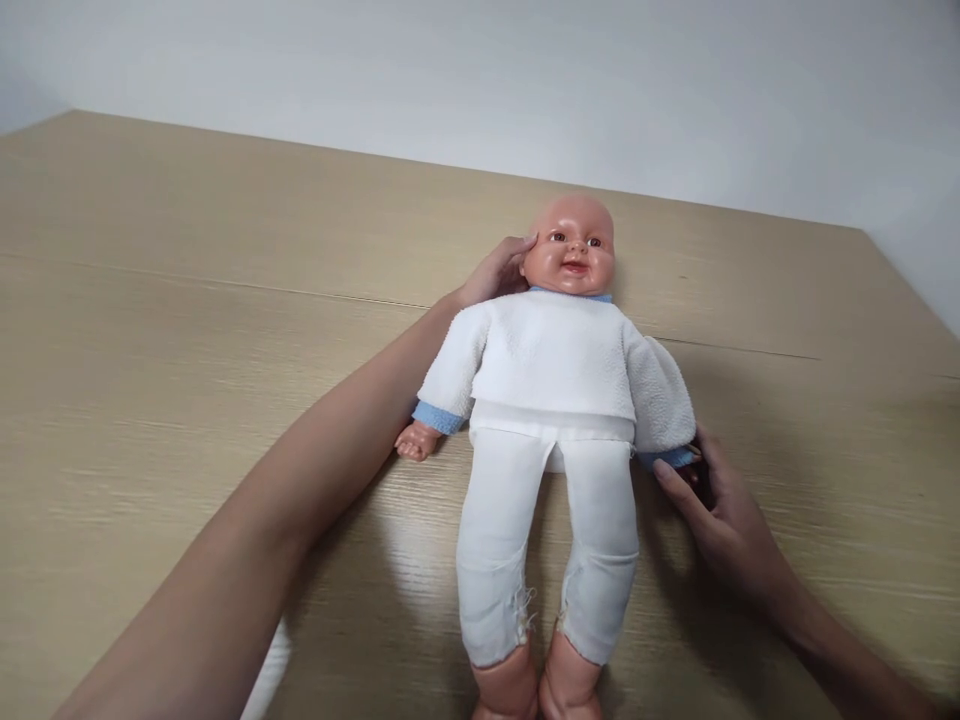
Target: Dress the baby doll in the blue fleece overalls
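Observation:
A baby doll [555, 360] lies on its back on the wooden table, head toward the far edge, in a fleecy white top with blue cuffs and white trousers with frayed hems. My left hand [499, 272] cups the side of the doll's head, its fingertips partly hidden behind it. Thumb and fingers of my right hand [724, 515] close around the blue cuff [675, 458] of the sleeve on the right; the doll's hand there is mostly covered. The doll's other arm rests alongside my left forearm. Its feet run out of the bottom of the view.
The pale wooden table [187, 230] spans most of the view, with a thin seam running across it. Beyond its far edge stands a plain whitish wall [480, 80]. Shadows fall on the tabletop around the doll's legs and beside my right hand.

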`<state>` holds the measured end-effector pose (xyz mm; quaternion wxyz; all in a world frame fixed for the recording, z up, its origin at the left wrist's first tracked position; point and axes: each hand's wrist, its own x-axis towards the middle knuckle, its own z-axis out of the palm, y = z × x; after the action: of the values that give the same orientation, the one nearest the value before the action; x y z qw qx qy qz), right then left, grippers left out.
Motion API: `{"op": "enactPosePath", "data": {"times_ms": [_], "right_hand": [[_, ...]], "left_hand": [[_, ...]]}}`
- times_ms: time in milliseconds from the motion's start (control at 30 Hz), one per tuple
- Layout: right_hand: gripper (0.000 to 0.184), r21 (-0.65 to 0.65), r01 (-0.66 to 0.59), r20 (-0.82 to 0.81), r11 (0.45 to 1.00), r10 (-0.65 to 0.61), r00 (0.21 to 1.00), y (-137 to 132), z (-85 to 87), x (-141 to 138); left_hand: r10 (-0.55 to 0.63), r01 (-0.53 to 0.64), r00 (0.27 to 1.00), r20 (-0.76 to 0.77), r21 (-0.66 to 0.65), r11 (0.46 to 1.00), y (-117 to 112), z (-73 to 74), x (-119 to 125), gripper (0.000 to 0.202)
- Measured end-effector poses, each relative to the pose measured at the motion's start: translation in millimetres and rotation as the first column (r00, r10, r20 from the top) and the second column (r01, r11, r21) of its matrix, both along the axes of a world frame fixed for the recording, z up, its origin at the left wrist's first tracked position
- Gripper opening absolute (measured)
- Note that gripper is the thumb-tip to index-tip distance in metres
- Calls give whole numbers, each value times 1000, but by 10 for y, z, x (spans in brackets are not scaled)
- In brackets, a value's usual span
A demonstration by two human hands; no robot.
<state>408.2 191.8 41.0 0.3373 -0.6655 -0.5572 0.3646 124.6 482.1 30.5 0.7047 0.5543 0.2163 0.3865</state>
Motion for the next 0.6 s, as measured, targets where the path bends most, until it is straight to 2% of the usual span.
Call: {"op": "enactPosePath", "data": {"times_ms": [233,300,433,600], "right_hand": [[62,9,-9,53,1000,8,999,5,28,-13],[64,11,-13,54,1000,12,998,5,21,-5],[64,18,-27,61,999,26,998,5,-2,14],[61,25,-35,83,999,33,996,2,-10,12]], "left_hand": [[41,-41,999,-16,23,999,-9,-15,1,70],[48,-48,999,14,18,999,-4,-26,-8,73],[52,-54,998,41,34,998,27,-55,-36,92],[37,-37,999,20,25,999,41,-43,-30,94]]}}
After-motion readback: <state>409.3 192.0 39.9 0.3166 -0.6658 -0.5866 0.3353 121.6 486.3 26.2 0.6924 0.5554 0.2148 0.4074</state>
